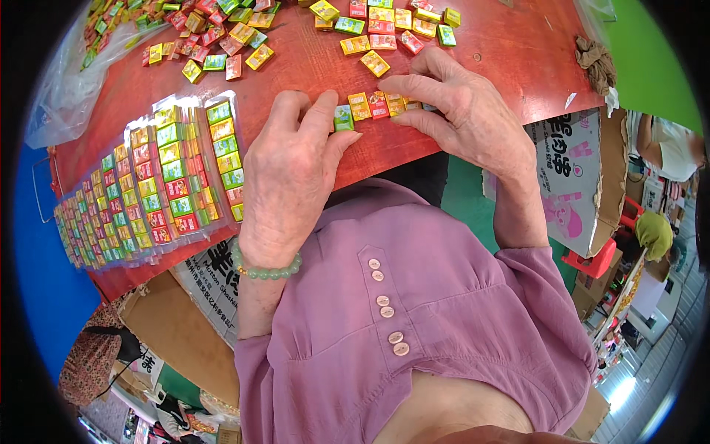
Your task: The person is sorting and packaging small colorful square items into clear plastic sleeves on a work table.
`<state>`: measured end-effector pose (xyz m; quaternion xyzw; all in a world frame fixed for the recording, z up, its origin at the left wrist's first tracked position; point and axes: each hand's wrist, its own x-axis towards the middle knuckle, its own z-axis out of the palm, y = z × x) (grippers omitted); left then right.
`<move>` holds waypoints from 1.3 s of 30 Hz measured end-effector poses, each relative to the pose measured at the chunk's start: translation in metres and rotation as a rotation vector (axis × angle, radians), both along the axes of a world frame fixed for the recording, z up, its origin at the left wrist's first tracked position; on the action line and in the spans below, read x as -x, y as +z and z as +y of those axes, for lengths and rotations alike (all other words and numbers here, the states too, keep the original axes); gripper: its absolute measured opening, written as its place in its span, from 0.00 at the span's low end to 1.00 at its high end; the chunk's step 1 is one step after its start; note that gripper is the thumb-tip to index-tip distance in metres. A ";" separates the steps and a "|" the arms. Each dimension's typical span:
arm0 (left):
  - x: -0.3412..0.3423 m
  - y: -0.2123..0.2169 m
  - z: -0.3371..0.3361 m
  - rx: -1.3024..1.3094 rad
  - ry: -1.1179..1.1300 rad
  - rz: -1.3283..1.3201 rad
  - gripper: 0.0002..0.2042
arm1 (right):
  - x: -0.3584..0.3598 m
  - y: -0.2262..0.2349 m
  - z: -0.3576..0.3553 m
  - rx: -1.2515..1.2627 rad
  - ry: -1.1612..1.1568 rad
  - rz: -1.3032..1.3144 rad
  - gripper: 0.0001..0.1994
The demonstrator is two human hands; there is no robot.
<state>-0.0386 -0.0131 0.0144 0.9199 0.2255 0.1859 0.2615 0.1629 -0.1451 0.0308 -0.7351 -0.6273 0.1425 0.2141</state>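
Observation:
Near the front edge of the red table (310,55), several tiny boxes stand in a short row, with yellow boxes (359,106) and a red box (378,104) showing in the middle. At the row's left end, my left hand (290,159) closes its thumb and forefinger on a small green box (343,118). From the other side, my right hand (473,111) pinches small yellow boxes (397,103) between thumb and fingers. My right fingers partly cover that end of the row. A green bead bracelet (268,273) circles my left wrist.
Clear plastic strips (174,174) packed with colourful boxes lie at the table's left. Loose boxes (240,33) are heaped at the far side, beside a clear plastic bag (66,96). A crumpled brown cloth (596,62) lies far right. Cardboard cartons (573,177) stand below the table edge.

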 end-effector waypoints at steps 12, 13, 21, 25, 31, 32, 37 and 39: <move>-0.001 0.000 -0.001 -0.057 -0.023 -0.002 0.21 | -0.003 0.001 0.001 0.004 0.009 0.048 0.24; -0.001 -0.001 -0.002 -0.067 -0.019 -0.014 0.21 | -0.003 0.002 0.002 0.003 0.009 0.047 0.24; 0.000 0.008 -0.002 0.047 0.000 0.016 0.24 | -0.004 0.004 0.002 0.011 0.015 0.050 0.23; 0.002 0.007 0.000 0.007 -0.041 0.002 0.18 | -0.003 0.005 0.002 0.031 0.024 0.052 0.22; 0.002 0.005 0.002 0.012 -0.050 0.013 0.16 | 0.000 0.001 0.003 0.020 0.026 0.010 0.20; 0.002 0.004 0.003 0.037 -0.055 0.009 0.16 | 0.000 0.001 0.002 0.019 0.026 0.011 0.20; -0.002 0.006 0.004 0.011 -0.049 -0.065 0.21 | -0.004 0.001 0.002 -0.006 0.055 0.013 0.19; -0.003 0.007 0.005 -0.031 -0.070 -0.065 0.22 | -0.003 0.003 0.002 0.012 0.050 -0.001 0.19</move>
